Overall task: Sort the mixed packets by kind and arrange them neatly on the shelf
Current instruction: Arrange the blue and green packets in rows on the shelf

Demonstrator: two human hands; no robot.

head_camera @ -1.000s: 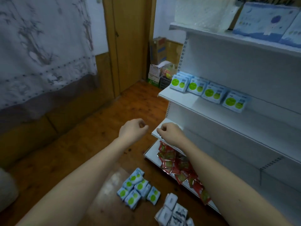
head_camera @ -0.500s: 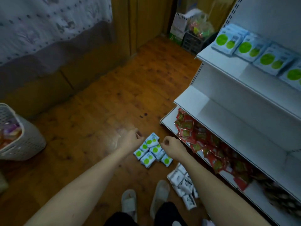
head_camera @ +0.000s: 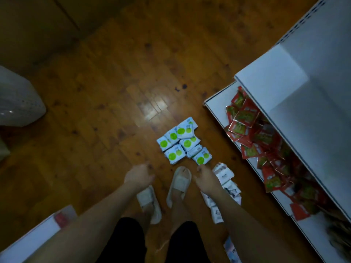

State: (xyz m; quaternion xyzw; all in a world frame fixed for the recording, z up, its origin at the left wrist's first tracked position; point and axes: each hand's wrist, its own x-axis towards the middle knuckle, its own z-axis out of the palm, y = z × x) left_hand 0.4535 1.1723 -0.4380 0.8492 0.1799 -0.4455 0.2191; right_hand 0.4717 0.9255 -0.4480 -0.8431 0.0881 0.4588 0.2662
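Observation:
A cluster of white packets with green dots [head_camera: 182,141] lies on the wooden floor just ahead of my feet. Black-and-white packets [head_camera: 225,179] are scattered on the floor to the right, partly under my right arm. Red packets [head_camera: 252,137] are heaped on the bottom board of the white shelf [head_camera: 266,76]. My left hand [head_camera: 138,176] hangs loosely curled above my left slipper, holding nothing. My right hand [head_camera: 206,179] is also curled and empty, its knuckles just below the nearest green-dot packet.
A white perforated basket [head_camera: 19,103] stands on the floor at far left. A white board or box edge [head_camera: 36,238] shows at bottom left. My feet in pale slippers [head_camera: 178,185] stand between the hands. Bare wooden floor lies ahead and to the left.
The view has tilted from the shelves down to the floor. Both hands have dropped from shelf height to just above the floor packets, staying curled and empty.

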